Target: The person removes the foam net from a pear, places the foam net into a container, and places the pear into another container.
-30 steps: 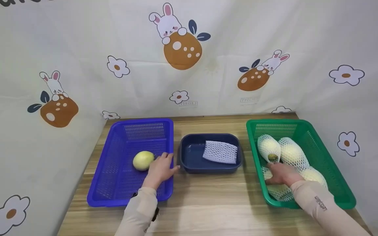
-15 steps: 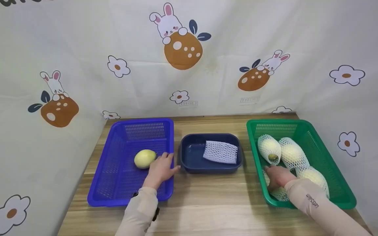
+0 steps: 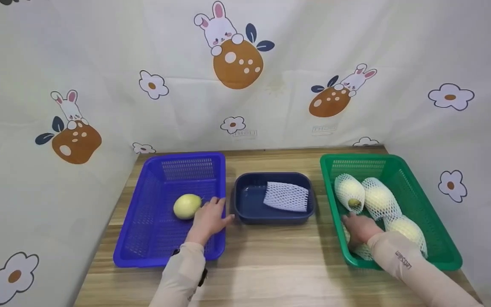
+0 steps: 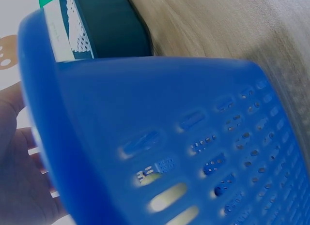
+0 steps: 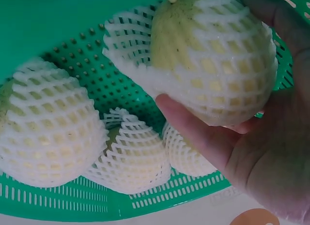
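In the green basket (image 3: 448, 238), my right hand (image 3: 361, 228) grips a pale yellow-green melon (image 5: 227, 65) in a white foam net. The right wrist view shows thumb and fingers spread around its sides, its stem end poking out of the net. From the head view that melon is mostly hidden under the hand. Several other netted melons (image 3: 379, 198) lie beside it. My left hand (image 3: 208, 218) rests at the right rim of the blue basket (image 3: 122, 238), fingers loosely extended. Near its fingertips lies a bare melon (image 3: 187, 207); whether they touch it is unclear.
Between the baskets stands a dark blue tub (image 3: 249, 219) holding one foam net sleeve (image 3: 287, 197). All three containers sit on a wooden table (image 3: 267, 264). A printed cloth (image 3: 177, 115) hangs behind and along both sides.
My right hand has shifted slightly left and turned around the netted melon at the near-left of the green basket. The bare melon has rolled slightly in the blue basket; the left hand stays put.
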Available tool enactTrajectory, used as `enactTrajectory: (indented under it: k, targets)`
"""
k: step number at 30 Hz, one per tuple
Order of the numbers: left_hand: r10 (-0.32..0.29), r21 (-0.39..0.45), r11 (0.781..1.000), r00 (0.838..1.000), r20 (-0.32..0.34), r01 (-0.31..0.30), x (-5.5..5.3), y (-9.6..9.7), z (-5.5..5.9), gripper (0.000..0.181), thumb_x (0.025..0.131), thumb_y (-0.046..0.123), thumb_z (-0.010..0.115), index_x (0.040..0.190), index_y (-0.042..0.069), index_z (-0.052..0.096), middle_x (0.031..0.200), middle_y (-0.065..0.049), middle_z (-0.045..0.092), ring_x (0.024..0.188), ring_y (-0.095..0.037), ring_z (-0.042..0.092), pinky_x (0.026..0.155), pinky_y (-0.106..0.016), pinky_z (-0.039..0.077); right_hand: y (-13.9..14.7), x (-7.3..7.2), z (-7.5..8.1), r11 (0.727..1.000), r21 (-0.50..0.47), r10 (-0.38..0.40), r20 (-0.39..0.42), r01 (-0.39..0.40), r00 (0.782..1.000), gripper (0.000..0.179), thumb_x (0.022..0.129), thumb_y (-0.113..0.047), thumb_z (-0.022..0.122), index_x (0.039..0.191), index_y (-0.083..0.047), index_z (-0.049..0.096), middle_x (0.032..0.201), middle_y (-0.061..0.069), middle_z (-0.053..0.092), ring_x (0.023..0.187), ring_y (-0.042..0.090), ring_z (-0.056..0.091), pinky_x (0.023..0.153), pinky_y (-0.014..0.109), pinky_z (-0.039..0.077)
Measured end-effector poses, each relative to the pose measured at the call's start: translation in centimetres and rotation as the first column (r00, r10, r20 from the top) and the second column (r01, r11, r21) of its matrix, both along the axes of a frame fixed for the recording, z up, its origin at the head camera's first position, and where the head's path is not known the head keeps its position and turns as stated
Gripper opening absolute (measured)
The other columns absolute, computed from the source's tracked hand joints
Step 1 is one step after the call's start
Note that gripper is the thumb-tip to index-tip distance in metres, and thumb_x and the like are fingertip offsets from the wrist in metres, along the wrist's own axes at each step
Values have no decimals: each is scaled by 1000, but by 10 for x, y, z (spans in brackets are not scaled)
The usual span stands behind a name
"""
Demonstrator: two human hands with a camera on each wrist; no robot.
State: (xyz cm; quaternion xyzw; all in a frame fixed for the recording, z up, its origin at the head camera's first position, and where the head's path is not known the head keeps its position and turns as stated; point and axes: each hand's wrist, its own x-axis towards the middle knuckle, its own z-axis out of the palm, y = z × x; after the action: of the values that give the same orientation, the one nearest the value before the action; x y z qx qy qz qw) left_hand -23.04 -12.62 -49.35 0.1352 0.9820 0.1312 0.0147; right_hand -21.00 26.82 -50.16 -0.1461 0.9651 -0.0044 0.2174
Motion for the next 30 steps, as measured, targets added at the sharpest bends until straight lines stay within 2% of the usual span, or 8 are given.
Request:
enactTrajectory:
  k: [5,10,15,22,27,30]
  targets:
    - [4,1,1000,1000,10,-4,0,0,0,59,80,38,60,123,-1,48,114,-21,49,100,-37,49,79,-48,42,4,0,9,1000,-13,-20,19,20,1000,77,63,-23,75,123,10,41,115,33,41,94,44,48,75,55,41]
    - [6,-5,1000,1000,4,-6,-1,0,0,59,80,39,60,122,-1,48,114,-20,49,100,-37,50,78,-48,42,6,-4,30,996,-74,-39,39,42,998,81,65,-27,73,127,9,35,123,37,32,96,42,48,79,56,38]
    - [5,-4,1000,1000,6,-5,-1,0,1,59,81,38,60,122,-1,48,114,-21,49,99,-37,50,79,-49,41,6,-8,57,990,-138,-14,-56,6,998,78,65,-28,73,124,7,37,117,35,36,85,39,51,73,52,42]
    - [-3,7,1000,1000,4,3,1,1,2,59,80,38,60,123,-1,48,115,-21,48,100,-38,49,78,-49,42,12,-9,90,982,-189,-16,-186,-20,982,75,66,-27,72,123,6,37,115,32,38,85,38,51,68,52,43]
    - [2,10,1000,1000,3,-2,3,0,2,60,80,38,60,123,0,47,115,-20,49,99,-37,50,77,-48,43,7,-6,104,967,-246,5,-261,-72,965,74,67,-28,71,123,4,36,112,25,41,81,32,51,62,47,44]
    - [3,10,1000,1000,-4,-3,2,0,1,59,80,38,61,123,0,48,115,-20,49,99,-37,50,77,-48,43,-4,-2,106,952,-277,33,-327,-129,945,74,64,-28,72,123,1,37,111,20,42,81,29,51,63,44,46]
